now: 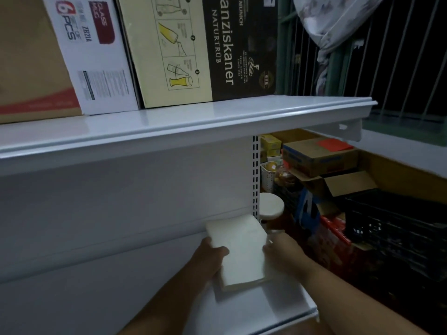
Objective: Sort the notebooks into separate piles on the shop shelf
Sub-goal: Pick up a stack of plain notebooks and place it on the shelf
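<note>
Notebooks (242, 252) lie as a pale stack at lower centre of the frame, on the lower shelf (278, 310) near its right end, just below the slotted upright (255, 177). They look light and thin, with soft covers that would bend if lifted by one corner; loose ones could slide off each other, so the long edges are the best places to hold, squeezing the stack from both sides. The left hand (212, 255) comes in from lower centre, its thumb curled over the stack's left edge and gripping it. The right hand (280, 250) reaches from lower right, fingers curled against the right edge; whether they clamp it or only press I cannot tell, as the frame is blurred. A jar (271, 206) stands just beyond, right of the upright.
</note>
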`<action>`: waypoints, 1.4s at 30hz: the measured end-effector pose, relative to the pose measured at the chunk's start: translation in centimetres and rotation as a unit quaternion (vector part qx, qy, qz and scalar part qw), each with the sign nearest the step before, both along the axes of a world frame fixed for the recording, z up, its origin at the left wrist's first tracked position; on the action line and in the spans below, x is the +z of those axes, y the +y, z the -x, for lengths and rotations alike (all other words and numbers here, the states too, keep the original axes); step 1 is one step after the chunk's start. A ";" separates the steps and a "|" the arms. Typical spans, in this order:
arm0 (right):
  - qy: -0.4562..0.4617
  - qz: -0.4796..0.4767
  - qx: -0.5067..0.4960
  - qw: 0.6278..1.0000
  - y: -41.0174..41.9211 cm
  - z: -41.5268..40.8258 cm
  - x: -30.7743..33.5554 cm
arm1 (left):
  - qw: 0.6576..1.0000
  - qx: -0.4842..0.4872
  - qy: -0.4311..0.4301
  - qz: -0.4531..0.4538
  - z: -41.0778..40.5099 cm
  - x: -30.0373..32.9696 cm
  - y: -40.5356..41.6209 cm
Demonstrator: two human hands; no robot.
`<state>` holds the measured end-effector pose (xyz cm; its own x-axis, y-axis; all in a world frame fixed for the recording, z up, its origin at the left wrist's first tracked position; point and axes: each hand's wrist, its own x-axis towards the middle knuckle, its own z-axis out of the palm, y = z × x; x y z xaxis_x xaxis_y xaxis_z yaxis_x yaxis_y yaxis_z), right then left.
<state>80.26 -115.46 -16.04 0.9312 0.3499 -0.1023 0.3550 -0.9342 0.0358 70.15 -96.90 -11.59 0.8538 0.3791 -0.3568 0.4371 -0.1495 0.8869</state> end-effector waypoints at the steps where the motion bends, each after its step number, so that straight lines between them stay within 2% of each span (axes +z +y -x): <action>1: 0.039 -0.045 -0.013 0.998 0.1 1.6 2.2 | 1.000 -0.007 0.006 0.006 0.0 0.1 0.1; 2: 0.041 -0.104 -0.022 0.993 0.5 2.6 4.1 | 1.000 -0.018 0.008 0.001 -0.1 0.3 0.2; 3: 0.007 -0.120 -0.020 0.993 0.7 2.9 5.0 | 0.999 -0.031 0.010 -0.022 0.0 0.4 0.6; 5: 0.001 -0.073 0.002 0.997 1.5 2.9 6.1 | 0.986 -0.087 0.009 -0.146 0.7 1.4 1.6; 7: -0.055 -0.050 0.055 0.996 2.8 3.1 7.1 | 0.935 -0.150 -0.012 -0.323 1.8 2.6 3.4; 8: -0.068 -0.049 0.093 0.992 3.9 3.5 7.7 | 0.909 -0.174 -0.019 -0.378 2.4 3.2 4.5; 12: -0.062 -0.063 0.252 0.964 9.7 5.4 8.5 | 0.819 -0.253 0.069 -0.510 5.3 5.5 10.3; 14: -0.042 -0.046 0.293 0.954 12.7 7.4 8.3 | 0.806 -0.257 0.113 -0.522 7.4 6.8 13.0; 22: 0.037 -0.075 0.385 0.919 22.9 17.8 8.2 | 0.829 -0.165 0.121 -0.520 19.2 8.2 22.1; 26: 0.065 -0.061 0.417 0.905 28.8 23.6 8.4 | 0.809 -0.141 0.166 -0.546 26.9 8.7 26.7; 29: 0.099 -0.055 0.440 0.891 33.6 28.4 8.8 | 0.808 -0.100 0.196 -0.547 32.8 9.3 30.2; 33: 0.074 -0.056 0.495 0.864 39.5 35.5 9.8 | 0.816 -0.037 0.195 -0.543 40.9 9.6 34.5; 39: 0.028 -0.030 0.545 0.838 46.6 45.1 10.0 | 0.782 -0.009 0.233 -0.578 51.9 8.9 38.0; 42: 0.020 -0.035 0.573 0.818 49.6 49.1 10.0 | 0.788 0.018 0.253 -0.561 57.0 8.9 40.6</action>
